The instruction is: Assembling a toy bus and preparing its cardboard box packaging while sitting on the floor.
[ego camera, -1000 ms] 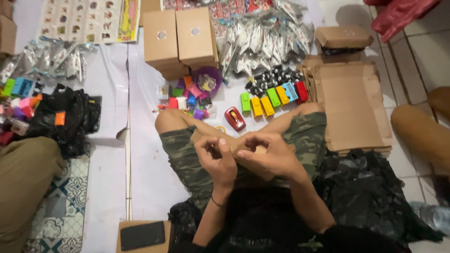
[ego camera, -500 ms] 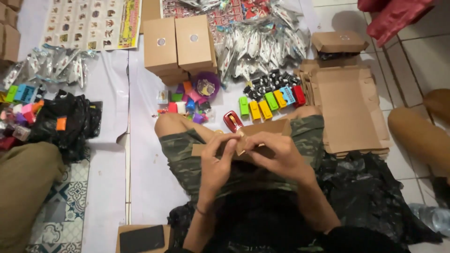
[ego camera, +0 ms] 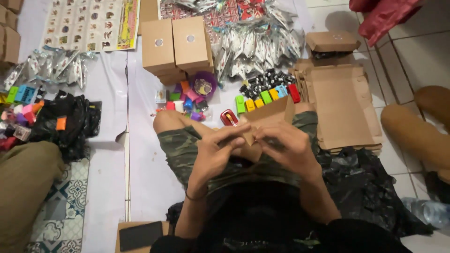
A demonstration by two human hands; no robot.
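**Two hands fold a cardboard blank over a lap**

While the person sits cross-legged on the floor, both hands close on a flat piece of brown cardboard (ego camera: 262,122) held just above the knees. The left hand (ego camera: 213,154) has its fingers curled shut on the cardboard's near left edge, thumb on top. The right hand (ego camera: 286,147) pinches the same piece from the other side, its fingers bent tight over the fold; one flap stands up past the knuckles.

Far left of the grip lies a black plastic bag (ego camera: 65,124) with small coloured blocks beside it. Beyond the left hand stand two closed cardboard boxes (ego camera: 173,47), and between them and the hands sits a purple tub (ego camera: 204,85) among loose toys. Just past the cardboard, a red toy car (ego camera: 228,117) rests by the knee, with a row of coloured toy cars (ego camera: 265,96) beyond it. Right of the grip lies a stack of flat box blanks (ego camera: 344,110), and behind it a heap of silver packets (ego camera: 258,42).
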